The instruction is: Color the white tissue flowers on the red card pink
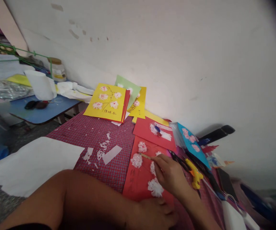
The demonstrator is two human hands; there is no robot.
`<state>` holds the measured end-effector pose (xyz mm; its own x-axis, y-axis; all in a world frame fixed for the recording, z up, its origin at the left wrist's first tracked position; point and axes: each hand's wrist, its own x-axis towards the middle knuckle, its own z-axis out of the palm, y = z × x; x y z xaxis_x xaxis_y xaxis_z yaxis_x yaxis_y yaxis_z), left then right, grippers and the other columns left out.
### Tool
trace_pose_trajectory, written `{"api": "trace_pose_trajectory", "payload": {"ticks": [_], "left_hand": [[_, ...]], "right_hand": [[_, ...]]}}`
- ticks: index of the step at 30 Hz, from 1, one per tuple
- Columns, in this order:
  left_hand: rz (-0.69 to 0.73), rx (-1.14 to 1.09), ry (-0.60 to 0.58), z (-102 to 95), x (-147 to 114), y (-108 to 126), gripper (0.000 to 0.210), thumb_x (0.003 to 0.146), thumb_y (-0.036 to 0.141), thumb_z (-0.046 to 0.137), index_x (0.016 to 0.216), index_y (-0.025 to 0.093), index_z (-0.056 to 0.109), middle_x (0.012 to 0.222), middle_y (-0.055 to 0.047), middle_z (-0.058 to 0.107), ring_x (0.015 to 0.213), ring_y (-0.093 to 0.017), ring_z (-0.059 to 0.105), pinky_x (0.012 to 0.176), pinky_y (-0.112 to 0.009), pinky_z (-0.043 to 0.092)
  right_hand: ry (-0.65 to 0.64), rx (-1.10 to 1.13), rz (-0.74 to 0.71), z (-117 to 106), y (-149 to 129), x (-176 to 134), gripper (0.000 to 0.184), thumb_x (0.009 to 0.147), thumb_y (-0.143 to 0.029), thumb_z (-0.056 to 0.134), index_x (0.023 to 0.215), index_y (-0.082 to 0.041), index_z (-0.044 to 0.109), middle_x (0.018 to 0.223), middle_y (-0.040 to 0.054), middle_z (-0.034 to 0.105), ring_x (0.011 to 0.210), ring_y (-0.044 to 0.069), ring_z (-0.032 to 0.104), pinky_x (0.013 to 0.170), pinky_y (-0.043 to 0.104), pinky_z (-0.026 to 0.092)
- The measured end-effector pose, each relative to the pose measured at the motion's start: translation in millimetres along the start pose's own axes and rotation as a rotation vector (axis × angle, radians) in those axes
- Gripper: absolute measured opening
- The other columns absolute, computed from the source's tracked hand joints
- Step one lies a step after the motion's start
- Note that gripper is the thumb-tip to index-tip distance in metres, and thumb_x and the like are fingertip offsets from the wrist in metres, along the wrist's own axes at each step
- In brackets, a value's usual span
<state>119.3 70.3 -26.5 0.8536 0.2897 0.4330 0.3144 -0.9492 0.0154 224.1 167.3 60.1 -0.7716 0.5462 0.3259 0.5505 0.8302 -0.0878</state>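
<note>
A red card (127,182) with several crumpled white paper flowers lies before me on the checked cloth. My right hand (171,174) pinches a thin light-handled paintbrush (145,156). Its dark tip is at the upper edge of a white paper flower (136,160) on the card's left side; whether it touches is too small to tell. Some flowers carry pink-red marks. My left hand (155,212) lies flat over the card's lower edge, fingers stretched to the right, just below another white flower (155,187). Handwriting on the card is faint.
Finished-looking flower cards, yellow (117,110), red (141,127) and blue (200,152), stand around the back. White paper scraps (112,154) litter the checked cloth (80,127). A yellow glue gun (195,175) lies right. A blue stool (39,113) holds a white paper roll (42,86).
</note>
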Motion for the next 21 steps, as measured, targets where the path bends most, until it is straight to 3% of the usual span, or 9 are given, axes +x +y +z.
{"api": "trace_pose_trajectory", "payload": {"ticks": [8,21], "left_hand": [[-0.017,0.000,0.055,16.1,1,2,0.029,0.100,0.036,0.055,0.118,0.029,0.075,0.116,-0.005,0.069,0.104,-0.023,0.065,0.084,-0.035,0.049],[0.006,-0.005,-0.015,-6.1,0,-1,0.030,0.098,0.034,0.058,0.122,0.028,0.075,0.115,-0.005,0.069,0.104,-0.024,0.064,0.083,-0.034,0.050]], "right_hand": [[-0.015,-0.043,-0.018,-3,-1,1,0.032,0.094,-0.007,0.051,0.114,-0.019,0.073,0.089,0.0076,0.071,0.080,0.020,0.069,0.069,0.029,0.053],[-0.031,0.015,0.007,-6,2,-3,0.033,0.095,-0.006,0.050,0.116,-0.020,0.072,0.093,0.0078,0.072,0.083,0.020,0.071,0.074,0.030,0.054]]}}
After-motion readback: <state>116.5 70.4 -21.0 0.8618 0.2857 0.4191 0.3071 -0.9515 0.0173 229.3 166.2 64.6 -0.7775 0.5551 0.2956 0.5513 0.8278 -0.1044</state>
